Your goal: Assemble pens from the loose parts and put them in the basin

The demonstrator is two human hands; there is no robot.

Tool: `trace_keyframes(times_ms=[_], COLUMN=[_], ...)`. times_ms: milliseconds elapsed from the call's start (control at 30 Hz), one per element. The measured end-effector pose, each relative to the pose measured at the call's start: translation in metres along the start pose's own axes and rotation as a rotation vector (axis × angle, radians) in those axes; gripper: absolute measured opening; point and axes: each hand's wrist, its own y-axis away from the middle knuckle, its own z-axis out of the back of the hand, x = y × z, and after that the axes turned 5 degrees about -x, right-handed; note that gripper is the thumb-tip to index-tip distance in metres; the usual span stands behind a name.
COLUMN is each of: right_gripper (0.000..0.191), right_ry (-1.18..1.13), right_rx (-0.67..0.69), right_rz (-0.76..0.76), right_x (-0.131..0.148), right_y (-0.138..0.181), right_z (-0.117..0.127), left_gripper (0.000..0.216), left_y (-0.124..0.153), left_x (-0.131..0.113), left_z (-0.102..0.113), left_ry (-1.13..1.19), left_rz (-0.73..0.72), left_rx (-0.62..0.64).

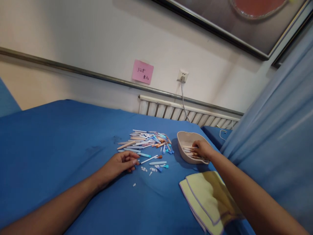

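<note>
My left hand (127, 161) rests low over the blue cloth, its thumb and fingers pinched together. What they hold, if anything, is too small to make out. A thin white pen refill (149, 159) begins right at these fingertips. Behind lies a pile of pen parts (144, 140): barrels, white refills and coloured caps. Just right of the left hand are a pale blue pen barrel (157, 163) and small white pen tips (144, 169). My right hand (202, 149) reaches into a beige tub (182, 138), fingers closed around pens (189, 150) lying there; its fingertips are partly hidden.
A folded yellow cloth (202, 195) lies in front of the tub, under my right forearm. A blue curtain (276, 130) hangs at the right. Behind the blue-covered table (73, 137) are a radiator (168, 111), a metal rail (97, 76) and a plugged-in cable (183, 94).
</note>
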Motion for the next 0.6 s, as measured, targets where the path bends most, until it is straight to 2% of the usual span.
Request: trace_keyframes(times_ms=[100,167,200,233,333,400,467,533,600], right_gripper=[0.020,0.027,0.028,0.026,0.021,0.019,0.017,0.016,0.015], right_ry=[0.028,0.018,0.002,-0.072,-0.409,-0.638,-0.728,-0.700,-0.585], right_rx=[-0.047,-0.118,-0.169,-0.279,-0.489,-0.432,-0.352,-0.331,-0.267], right_rz=[0.005,0.025,0.045,0.087,0.155,0.170,0.207,0.212,0.275], right_x=[0.010,0.028,0.041,0.058,0.117,0.154,0.177,0.185,0.181], right_y=[-0.003,-0.003,-0.001,0.001,0.015,0.025,0.032,0.034,0.035], right_z=[0.005,0.015,0.019,0.023,0.019,0.003,-0.019,-0.040,-0.053], left_gripper=[0.035,0.034,0.033,0.033,0.031,0.031,0.031,0.030,0.029], left_y=[-0.002,-0.002,-0.003,-0.003,-0.005,-0.008,-0.009,-0.011,-0.011], left_x=[0.002,0.002,0.002,0.002,0.004,0.005,0.006,0.006,0.006], left_z=[0.003,0.003,0.004,0.004,0.007,0.011,0.014,0.016,0.016], left_ry=[0.019,0.032,0.035,0.034,0.008,-0.012,-0.027,-0.039,-0.048], left_rz=[-0.010,-0.020,-0.027,-0.036,-0.065,-0.093,-0.130,-0.163,-0.175], left_rx=[-0.011,-0.029,-0.041,-0.059,-0.142,-0.207,-0.253,-0.279,-0.293])
